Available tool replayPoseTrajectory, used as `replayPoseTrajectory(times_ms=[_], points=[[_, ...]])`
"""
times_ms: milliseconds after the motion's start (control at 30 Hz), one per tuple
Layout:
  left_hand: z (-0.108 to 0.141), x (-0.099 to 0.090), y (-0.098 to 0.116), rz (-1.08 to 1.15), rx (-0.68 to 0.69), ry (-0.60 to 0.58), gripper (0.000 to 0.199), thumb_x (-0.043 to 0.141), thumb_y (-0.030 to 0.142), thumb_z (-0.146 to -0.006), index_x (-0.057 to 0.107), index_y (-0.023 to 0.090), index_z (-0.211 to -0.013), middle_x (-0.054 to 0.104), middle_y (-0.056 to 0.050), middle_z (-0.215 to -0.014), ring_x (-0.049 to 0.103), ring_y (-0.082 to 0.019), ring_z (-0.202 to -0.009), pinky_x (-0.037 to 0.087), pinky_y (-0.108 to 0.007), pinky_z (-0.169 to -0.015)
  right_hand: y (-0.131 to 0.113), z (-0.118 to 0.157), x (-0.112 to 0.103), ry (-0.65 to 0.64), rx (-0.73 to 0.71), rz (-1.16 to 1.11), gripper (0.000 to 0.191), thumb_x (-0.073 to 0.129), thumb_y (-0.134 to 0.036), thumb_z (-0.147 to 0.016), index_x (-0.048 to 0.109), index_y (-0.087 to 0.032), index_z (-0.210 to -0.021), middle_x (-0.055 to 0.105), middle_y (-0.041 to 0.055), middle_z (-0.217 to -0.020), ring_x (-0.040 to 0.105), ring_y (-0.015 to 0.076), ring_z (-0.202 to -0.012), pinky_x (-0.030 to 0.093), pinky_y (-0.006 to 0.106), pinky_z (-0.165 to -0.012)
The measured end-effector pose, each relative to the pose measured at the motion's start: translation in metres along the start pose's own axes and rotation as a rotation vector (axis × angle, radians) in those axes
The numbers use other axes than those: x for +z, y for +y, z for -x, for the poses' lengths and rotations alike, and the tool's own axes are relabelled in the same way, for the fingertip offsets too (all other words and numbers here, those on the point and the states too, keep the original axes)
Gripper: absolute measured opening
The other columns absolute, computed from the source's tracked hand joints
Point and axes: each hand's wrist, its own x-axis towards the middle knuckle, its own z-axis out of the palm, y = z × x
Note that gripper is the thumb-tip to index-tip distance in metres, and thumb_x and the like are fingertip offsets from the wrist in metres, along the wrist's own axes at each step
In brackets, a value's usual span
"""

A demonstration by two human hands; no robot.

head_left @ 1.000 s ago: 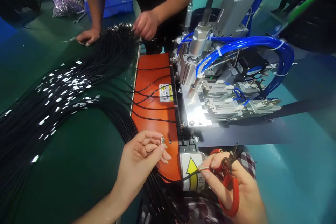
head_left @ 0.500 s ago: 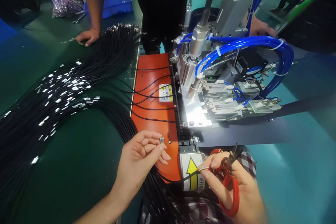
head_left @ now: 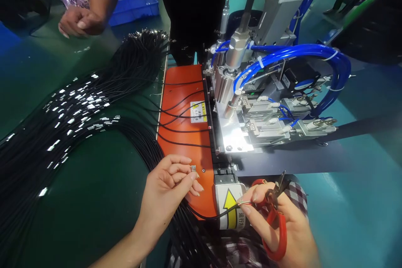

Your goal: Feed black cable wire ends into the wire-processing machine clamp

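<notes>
Between thumb and fingers, my left hand (head_left: 171,188) pinches a small metal connector (head_left: 193,168) above the orange machine cover (head_left: 185,146). My right hand (head_left: 279,222) pinches the stripped end of a black cable (head_left: 216,216), where thin light-coloured wires show at the fingertips. Red-handled cutters (head_left: 278,232) also rest in this hand, hooked round the fingers with their dark jaws pointing up and away. The connector and the wire ends are apart. Below my hands, a bundle of black cables (head_left: 194,238) hangs over the table edge.
A machine (head_left: 232,88) with blue air hoses (head_left: 342,67) stands ahead on the right. Several cables run across its orange cover. Black cables with shiny ends (head_left: 84,100) cover much of the green table (head_left: 94,184). A co-worker's hand (head_left: 81,23) hovers near a blue tray (head_left: 135,8).
The co-worker's hand has lifted off the table by the cables and moved up and left, its fingers now curled. My two hands stay almost still with what they hold.
</notes>
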Motion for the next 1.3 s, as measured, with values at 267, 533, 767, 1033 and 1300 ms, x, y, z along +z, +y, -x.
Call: replayPoseTrajectory(times_ms=[267,533,767,1033,1300], points=[[0.001,0.001,0.000,-0.001,0.005,0.009,0.022,0.064,0.020,-0.078,0.046,0.018,-0.092,0.059,0.004,-0.064,0.062,-0.013,-0.052,0.048,-0.022,-0.048,-0.001,0.001,0.003,0.006,0.008,-0.070,0.021,0.070,-0.028,-0.073,0.049,-0.024,-0.072,0.057,-0.0014,-0.069,0.056,0.0155,-0.066,0.049,0.025,-0.062],[0.001,0.007,0.002,0.028,-0.036,0.011,0.023,0.066,0.022,-0.075,0.049,0.016,-0.089,0.059,0.003,-0.062,0.061,-0.012,-0.051,0.049,-0.022,-0.048,0.001,0.000,-0.001,0.018,-0.007,0.030,0.023,0.071,-0.032,-0.071,0.050,-0.023,-0.071,0.062,0.0004,-0.069,0.058,0.0177,-0.067,0.048,0.026,-0.059],[0.004,0.014,0.001,0.023,-0.068,-0.030,0.024,0.066,0.022,-0.076,0.047,0.016,-0.089,0.060,0.003,-0.064,0.061,-0.012,-0.050,0.050,-0.021,-0.047,0.008,-0.002,-0.009,-0.092,-0.059,-0.026,0.018,0.069,-0.020,-0.074,0.051,-0.023,-0.074,0.062,-0.0007,-0.070,0.060,0.0151,-0.064,0.051,0.022,-0.059],[0.004,0.018,-0.001,0.046,-0.068,-0.037,0.029,0.066,0.020,-0.076,0.042,0.018,-0.092,0.058,0.005,-0.064,0.062,-0.011,-0.050,0.050,-0.020,-0.047,0.011,-0.003,-0.009,-0.122,-0.091,0.022,0.016,0.064,-0.018,-0.078,0.049,-0.024,-0.076,0.060,-0.0022,-0.073,0.060,0.0128,-0.066,0.051,0.019,-0.060],[0.007,0.021,0.002,0.058,-0.097,-0.043,0.031,0.068,0.022,-0.074,0.042,0.018,-0.090,0.060,0.004,-0.064,0.061,-0.012,-0.050,0.050,-0.021,-0.046,0.014,-0.001,-0.012,-0.124,-0.100,0.097,0.015,0.062,-0.021,-0.080,0.047,-0.024,-0.079,0.060,-0.0032,-0.074,0.059,0.0117,-0.068,0.050,0.019,-0.065]])
